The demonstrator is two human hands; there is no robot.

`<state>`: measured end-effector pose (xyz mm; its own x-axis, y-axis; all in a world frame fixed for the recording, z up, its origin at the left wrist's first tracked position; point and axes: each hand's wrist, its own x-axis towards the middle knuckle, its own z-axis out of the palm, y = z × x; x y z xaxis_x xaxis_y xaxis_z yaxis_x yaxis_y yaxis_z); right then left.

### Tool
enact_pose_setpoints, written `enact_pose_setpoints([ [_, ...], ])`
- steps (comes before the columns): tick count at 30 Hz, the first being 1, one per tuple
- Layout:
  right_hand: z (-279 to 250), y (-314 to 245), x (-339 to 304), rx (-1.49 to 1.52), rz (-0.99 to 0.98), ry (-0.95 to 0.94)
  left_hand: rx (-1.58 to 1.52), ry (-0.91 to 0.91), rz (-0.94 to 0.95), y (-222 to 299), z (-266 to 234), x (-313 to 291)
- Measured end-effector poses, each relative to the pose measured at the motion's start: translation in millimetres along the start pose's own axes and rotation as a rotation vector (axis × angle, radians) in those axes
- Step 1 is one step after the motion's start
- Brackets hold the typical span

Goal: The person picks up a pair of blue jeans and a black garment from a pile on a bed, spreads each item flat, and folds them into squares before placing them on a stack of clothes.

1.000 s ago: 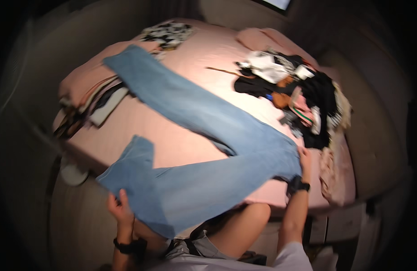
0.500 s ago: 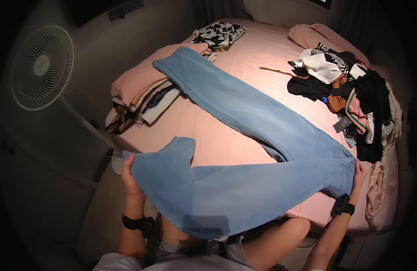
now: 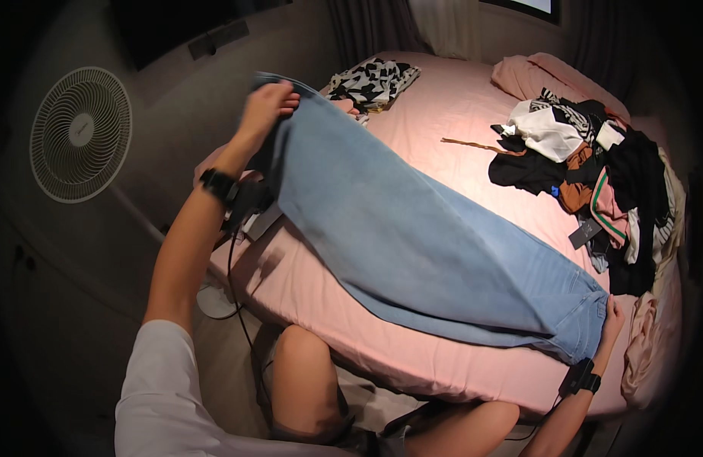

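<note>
A pair of light blue jeans [image 3: 412, 221] stretches across the pink bed, its legs laid one over the other. At the far left, my left hand [image 3: 274, 107] grips the hem end of the upper leg and holds it raised, so the cloth hangs in a slope. My right hand [image 3: 613, 318] is closed on the waistband at the right end, near the bed's front edge. The lower leg is mostly hidden beneath the upper one. Both wrists wear black straps with small devices.
Folded clothes lie under and behind my left arm, partly hidden. A black-and-white patterned garment [image 3: 373, 82] sits at the back. Mixed clothes [image 3: 580, 164] are heaped on the right of the pink bed sheet [image 3: 443, 99]. A standing fan [image 3: 81, 135] is at left.
My left hand has swung up and away from me, carrying the near leg's hem over onto the far leg. My right hand stays at the waistband. The view has shifted slightly.
</note>
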<state>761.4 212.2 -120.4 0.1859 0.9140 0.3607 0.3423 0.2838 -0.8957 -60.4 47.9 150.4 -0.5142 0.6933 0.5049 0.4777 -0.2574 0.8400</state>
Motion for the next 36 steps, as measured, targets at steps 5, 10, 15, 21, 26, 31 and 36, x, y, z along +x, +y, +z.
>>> enact_pose_setpoints([
  [5,-9.4,-7.2,-4.4,-0.037,0.009,-0.044,0.87,-0.182,0.093,-93.6,-8.5,46.0],
  [10,-15.1,-7.8,-6.7,-0.085,0.022,-0.04,1.245,-0.055,0.15,-149.6,-31.8,67.2],
  [15,-25.9,-11.4,-9.4,-0.038,0.087,-0.077,0.909,-0.313,-0.203,-160.2,-49.4,92.4],
  [21,-23.7,-14.4,-7.7,-0.193,0.015,-0.065,0.844,-0.429,0.095,-136.1,-28.6,74.2],
  [26,-6.2,-5.5,-5.7,-0.107,0.049,-0.039,0.97,-0.422,0.177,-31.3,-24.1,36.6],
  [31,4.4,-9.3,10.0,-0.285,0.079,-0.036,0.748,-0.323,0.241,77.6,-70.5,-28.5],
  [36,6.9,-23.6,38.1,-0.378,0.069,-0.07,0.643,-0.212,0.077,171.9,-165.1,-125.7],
])
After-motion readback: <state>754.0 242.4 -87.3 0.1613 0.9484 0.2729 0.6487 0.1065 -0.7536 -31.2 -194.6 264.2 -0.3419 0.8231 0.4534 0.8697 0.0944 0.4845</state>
